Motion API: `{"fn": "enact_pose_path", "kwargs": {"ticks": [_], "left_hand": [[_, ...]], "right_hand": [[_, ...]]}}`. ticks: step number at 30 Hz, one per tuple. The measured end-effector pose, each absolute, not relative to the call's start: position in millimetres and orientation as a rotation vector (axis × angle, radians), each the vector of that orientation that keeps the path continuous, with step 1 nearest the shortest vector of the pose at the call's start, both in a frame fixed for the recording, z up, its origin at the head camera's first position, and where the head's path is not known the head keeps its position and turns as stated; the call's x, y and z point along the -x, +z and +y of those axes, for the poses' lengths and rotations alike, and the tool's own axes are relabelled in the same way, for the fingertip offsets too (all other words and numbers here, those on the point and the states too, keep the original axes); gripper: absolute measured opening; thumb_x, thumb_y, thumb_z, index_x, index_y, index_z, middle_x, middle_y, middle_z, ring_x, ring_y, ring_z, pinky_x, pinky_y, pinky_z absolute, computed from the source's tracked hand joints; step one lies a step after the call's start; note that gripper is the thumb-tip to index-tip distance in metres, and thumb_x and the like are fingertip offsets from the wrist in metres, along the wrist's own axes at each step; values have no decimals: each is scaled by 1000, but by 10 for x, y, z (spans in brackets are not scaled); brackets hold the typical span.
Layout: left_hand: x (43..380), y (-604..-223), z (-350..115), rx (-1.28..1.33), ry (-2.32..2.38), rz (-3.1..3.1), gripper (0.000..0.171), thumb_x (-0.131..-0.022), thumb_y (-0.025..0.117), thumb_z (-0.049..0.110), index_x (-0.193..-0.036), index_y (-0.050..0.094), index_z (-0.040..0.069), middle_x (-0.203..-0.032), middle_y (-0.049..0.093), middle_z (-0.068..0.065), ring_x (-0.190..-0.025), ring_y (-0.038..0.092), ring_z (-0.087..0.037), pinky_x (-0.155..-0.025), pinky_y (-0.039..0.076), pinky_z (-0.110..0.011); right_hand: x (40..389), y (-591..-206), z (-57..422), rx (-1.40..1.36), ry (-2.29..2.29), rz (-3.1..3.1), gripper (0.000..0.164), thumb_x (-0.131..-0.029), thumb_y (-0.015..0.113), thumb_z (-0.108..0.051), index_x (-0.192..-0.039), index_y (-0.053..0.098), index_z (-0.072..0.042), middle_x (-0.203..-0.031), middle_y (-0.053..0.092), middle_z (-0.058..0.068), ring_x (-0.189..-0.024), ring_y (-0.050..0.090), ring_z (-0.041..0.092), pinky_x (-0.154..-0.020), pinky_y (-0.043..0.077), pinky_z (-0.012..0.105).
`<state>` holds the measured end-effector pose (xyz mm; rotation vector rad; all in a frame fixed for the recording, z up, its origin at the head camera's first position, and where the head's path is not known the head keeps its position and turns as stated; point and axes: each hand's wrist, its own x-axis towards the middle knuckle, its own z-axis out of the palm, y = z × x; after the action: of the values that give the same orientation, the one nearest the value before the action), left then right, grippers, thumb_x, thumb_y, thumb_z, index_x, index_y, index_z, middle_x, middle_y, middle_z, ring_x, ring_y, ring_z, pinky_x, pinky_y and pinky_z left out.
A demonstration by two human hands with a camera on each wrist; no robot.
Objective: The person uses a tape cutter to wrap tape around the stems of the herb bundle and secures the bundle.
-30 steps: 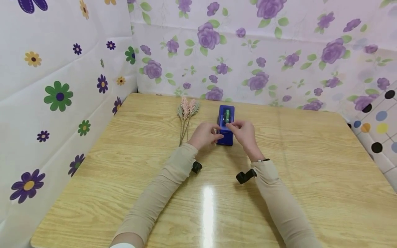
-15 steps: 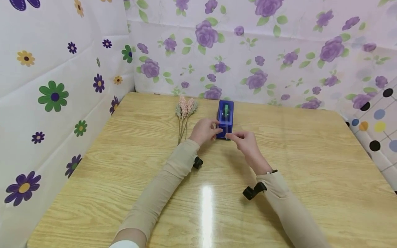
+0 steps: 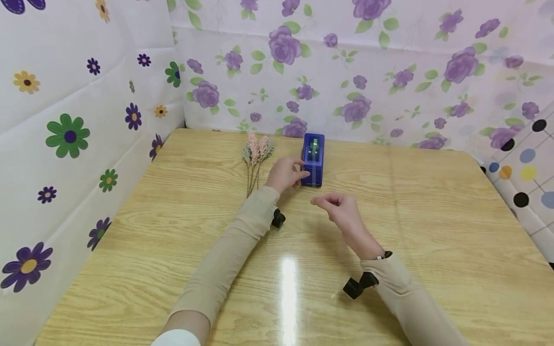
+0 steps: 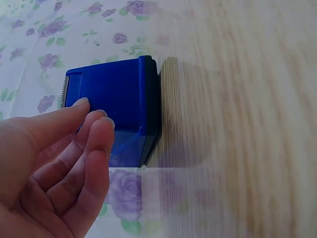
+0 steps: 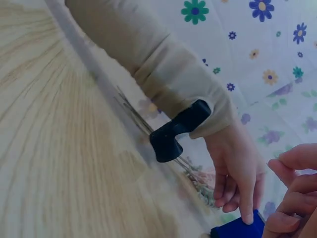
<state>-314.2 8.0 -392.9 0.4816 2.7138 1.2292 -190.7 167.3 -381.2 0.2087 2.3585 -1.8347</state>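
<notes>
In the head view a blue tape dispenser [image 3: 318, 176] with a green tape roll [image 3: 314, 145] stands near the far side of the table. My left hand [image 3: 284, 174] holds its near left part, with the thumb on the dispenser and the other fingers curled beside it. The left wrist view shows that hand [image 4: 64, 163] against the blue side wall, close to the serrated cutter [image 4: 64, 91]. My right hand [image 3: 339, 211] is nearer me, thumb and forefinger pinched together on the end of a clear tape strip. The strip is barely visible between dispenser and fingertips.
A small bunch of pink and grey-green artificial flowers [image 3: 258, 149] lies left of the dispenser, stems toward me. Floral cloth [image 3: 359, 72] hangs behind the wooden table [image 3: 433, 216] and along its left side. Black wrist cameras [image 3: 359, 286] sit on both forearms.
My right hand has drawn back toward me from the dispenser's top, pulling tape out. My left hand and the dispenser have shifted a little farther away. The flowers stay put.
</notes>
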Motion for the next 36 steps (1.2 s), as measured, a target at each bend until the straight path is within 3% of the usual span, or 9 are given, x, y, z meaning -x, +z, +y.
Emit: {"fn": "enact_pose_path", "kwargs": {"ticks": [6,12,16,21,23,28,33,36], "left_hand": [[3162,-3909,113,-467,1280,2696,37,-92,68,26,-125,64,10,-60,64,-3,-64,69,-31,-53,50,-24],[3199,-3904,162,-444,1278,2724,39,-91,68,28,-125,63,10,-58,63,-2,-61,68,-28,-55,50,-24],[3215,-3851,154,-502,1192,2729,44,-94,65,28,-134,56,14,-66,68,-6,-64,69,-28,-61,51,-26],[3213,-3703,-50,-589,1082,2704,55,-97,60,25,-149,39,25,-85,72,-15,-73,70,-29,-63,52,-30],[3214,-3619,-188,-609,1014,2727,51,-98,58,25,-147,42,25,-89,72,-16,-76,70,-29,-63,52,-30],[3243,-3478,-546,-680,818,2820,35,-100,54,26,-133,58,15,-101,72,-14,-82,69,-26,-67,51,-31],[3308,-3536,-839,-775,669,2879,31,-100,53,18,-128,62,9,-110,68,-15,-81,59,-23,-68,46,-34],[3326,-3580,-983,-856,476,2890,35,-97,52,6,-130,62,12,-118,63,-17,-94,56,-29,-81,46,-42]], "right_hand": [[1885,-3867,1708,-231,-1838,2363,27,-89,70,-29,-97,75,-4,-72,63,-17,-54,33,5,-55,32,22],[1907,-3910,1745,-253,-1846,2359,24,-87,71,-31,-92,75,-8,-75,61,-14,-59,35,6,-59,34,22],[1928,-3930,1766,-241,-1843,2360,26,-89,70,-32,-95,75,-7,-74,61,-13,-56,35,6,-59,33,23],[1940,-3919,1750,-201,-1850,2348,35,-92,65,-36,-106,71,-4,-55,41,-12,-50,30,7,-59,30,24],[1942,-3909,1732,-188,-1869,2340,37,-93,63,-37,-107,70,-4,-51,32,-10,-49,28,7,-57,28,24],[1928,-3912,1708,-167,-1916,2323,38,-96,60,-37,-104,69,-2,-51,31,-10,-48,26,7,-53,25,23],[1908,-3962,1692,-164,-1948,2284,34,-98,57,-33,-100,69,-1,-50,31,-9,-47,26,7,-51,24,22],[1901,-3972,1683,-172,-1952,2264,32,-97,57,-33,-98,69,-4,-51,31,-9,-48,25,7,-51,24,22]]}}
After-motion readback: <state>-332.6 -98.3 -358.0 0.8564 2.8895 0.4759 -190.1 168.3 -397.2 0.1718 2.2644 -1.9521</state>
